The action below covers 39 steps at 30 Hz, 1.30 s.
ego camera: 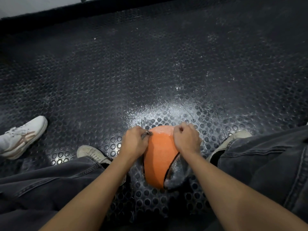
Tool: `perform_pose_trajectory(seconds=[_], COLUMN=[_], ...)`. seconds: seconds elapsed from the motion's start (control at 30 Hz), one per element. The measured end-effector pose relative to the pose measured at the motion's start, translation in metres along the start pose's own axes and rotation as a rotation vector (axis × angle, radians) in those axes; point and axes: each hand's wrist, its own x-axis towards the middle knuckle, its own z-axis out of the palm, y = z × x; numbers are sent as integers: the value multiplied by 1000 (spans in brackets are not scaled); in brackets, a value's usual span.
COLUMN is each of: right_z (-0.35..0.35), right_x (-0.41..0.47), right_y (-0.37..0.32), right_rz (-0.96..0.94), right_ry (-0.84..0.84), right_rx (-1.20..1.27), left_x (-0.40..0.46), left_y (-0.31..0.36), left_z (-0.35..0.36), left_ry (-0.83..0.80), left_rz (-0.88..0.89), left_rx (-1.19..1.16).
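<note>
An orange rounded object (159, 157) with a rough surface stands on the studded black floor between my legs. A dark grey cover (178, 170) hangs off its right side, peeled back from the orange surface. My left hand (135, 141) pinches a frayed grey edge of that cover at the object's upper left. At the upper right, my right hand (186, 139) has its fingers curled over the rim, gripping the cover there.
Black rubber floor (150, 67) with round studs stretches ahead to a dark wall base (83, 10). White dust (163, 110) lies just beyond the object. My shoes (93, 154) and dark jeans flank it. Another person's white sneaker (21, 135) stands at far left.
</note>
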Motion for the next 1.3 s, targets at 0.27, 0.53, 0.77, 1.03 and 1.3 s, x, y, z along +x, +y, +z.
perform_pose_trajectory(seconds=[0.27,0.53,0.77,1.03,1.3], right_z=[12,13,15,17,21], right_x=[-6,-4,-4,-5,-2], right_y=[-4,-2,0,-3,-4], right_rz=[-43,-45,-30,-74,-69], right_ry=[26,5,0,-8,8], right_rx=[-54,11,51,57,61], left_x=[5,10,10,7,3], left_y=[-1,-1,10,19,19], left_z=[-4,-13,-8,-3,-5], left_ry=[8,-53,-69,-69,-68], left_rz=[-99,-77,78,104,159], left_rx=[32,56,107,121,136])
